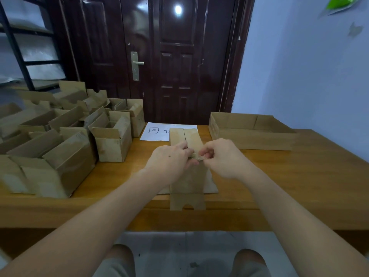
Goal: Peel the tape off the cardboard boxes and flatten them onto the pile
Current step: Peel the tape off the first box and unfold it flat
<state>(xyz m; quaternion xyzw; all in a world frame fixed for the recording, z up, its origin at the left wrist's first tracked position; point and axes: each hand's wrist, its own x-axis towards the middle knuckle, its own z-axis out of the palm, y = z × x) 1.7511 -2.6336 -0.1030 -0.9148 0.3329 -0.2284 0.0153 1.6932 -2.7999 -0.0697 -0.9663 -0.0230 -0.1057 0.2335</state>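
While both hands meet over the flattened box (187,176) at the table's (299,176) near edge, left hand (169,160) and right hand (219,158) pinch a tape scrap (196,156) between them. Box's long axis runs away from the person; the hands sit mid-length, equally near.
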